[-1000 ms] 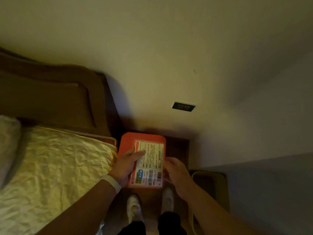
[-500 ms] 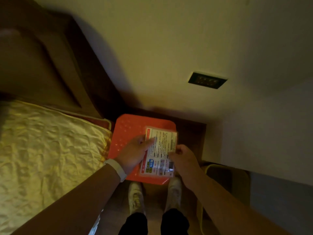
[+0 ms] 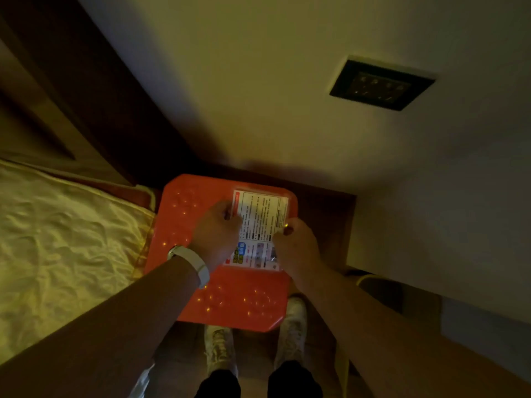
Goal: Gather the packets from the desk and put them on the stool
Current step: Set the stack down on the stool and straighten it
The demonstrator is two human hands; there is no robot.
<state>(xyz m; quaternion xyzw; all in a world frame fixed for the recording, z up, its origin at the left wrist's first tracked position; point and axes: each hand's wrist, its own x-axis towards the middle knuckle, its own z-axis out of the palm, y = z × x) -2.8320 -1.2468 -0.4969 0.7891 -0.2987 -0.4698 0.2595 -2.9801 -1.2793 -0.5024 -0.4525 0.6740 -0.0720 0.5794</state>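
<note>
Both hands hold one packet point(image 3: 258, 225) flat over the orange stool point(image 3: 201, 300). The left hand point(image 3: 217, 235) has its grip closed on the packet's left edge; the right hand point(image 3: 297, 245) pinches the right edge. Whether the packet touches the seat cannot be told. A white wristband point(image 3: 194, 264) circles the left wrist. The bed point(image 3: 63, 248) lies left; white shoes point(image 3: 291, 328) stand below.

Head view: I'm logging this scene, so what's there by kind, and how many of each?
Packets: 1 visible, maybe a stack
Stool: 1
Hands: 2, left hand, right hand
Shoes: 2
Wristband: 1
Wall socket: 1
Total: 8
</note>
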